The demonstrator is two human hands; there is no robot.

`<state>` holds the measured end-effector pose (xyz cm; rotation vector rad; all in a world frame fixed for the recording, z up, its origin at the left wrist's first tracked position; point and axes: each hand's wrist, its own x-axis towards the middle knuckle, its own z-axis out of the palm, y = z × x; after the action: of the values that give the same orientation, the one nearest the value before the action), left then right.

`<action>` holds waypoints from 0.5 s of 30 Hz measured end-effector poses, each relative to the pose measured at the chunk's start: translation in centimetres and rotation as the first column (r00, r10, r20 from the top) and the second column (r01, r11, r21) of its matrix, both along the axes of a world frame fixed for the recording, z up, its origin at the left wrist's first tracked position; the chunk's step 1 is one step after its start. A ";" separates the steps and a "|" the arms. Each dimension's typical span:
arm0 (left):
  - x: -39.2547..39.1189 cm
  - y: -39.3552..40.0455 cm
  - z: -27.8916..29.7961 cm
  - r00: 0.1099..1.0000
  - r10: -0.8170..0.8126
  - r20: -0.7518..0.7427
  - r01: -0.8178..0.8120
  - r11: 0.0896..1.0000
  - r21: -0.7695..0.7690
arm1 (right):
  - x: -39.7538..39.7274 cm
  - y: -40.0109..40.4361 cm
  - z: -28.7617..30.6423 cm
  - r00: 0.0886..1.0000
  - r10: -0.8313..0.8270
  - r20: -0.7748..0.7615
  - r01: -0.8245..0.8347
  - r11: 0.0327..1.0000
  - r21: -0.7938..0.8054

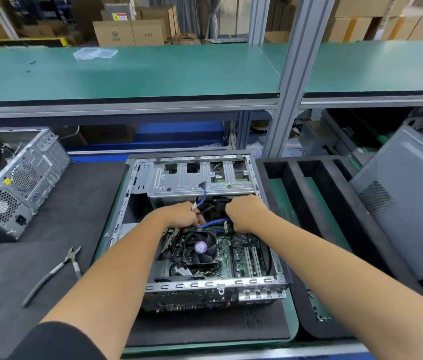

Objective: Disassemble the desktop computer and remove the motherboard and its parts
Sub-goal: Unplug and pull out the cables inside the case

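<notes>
The open grey metal desktop computer case (205, 229) lay on the black foam mat (49, 229), at the bench's near edge, green motherboard (233, 253) still inside. Risk noted: a hard pull could tear the thin blue data cable (213, 223) or its socket. The left hand (179, 216) gripped that cable. The right hand (244, 213) was clenched beside the drive cage; its hold could not be determined.

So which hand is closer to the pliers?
Left. The left hand is inside the case, on the side toward the pliers on the mat. The right hand is farther across the case.
</notes>
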<state>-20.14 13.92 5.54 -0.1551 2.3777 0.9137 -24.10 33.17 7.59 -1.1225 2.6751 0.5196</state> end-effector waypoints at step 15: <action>0.3 0.4 0.6 0.999 -0.049 0.020 0.046 0.992 0.122 | -1.2 -2.4 -2.3 0.933 -0.221 0.283 0.183 0.971 0.156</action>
<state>-19.85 14.30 6.13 -0.0611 2.2877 1.0249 -25.34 30.77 5.30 -0.8050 2.4190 0.4370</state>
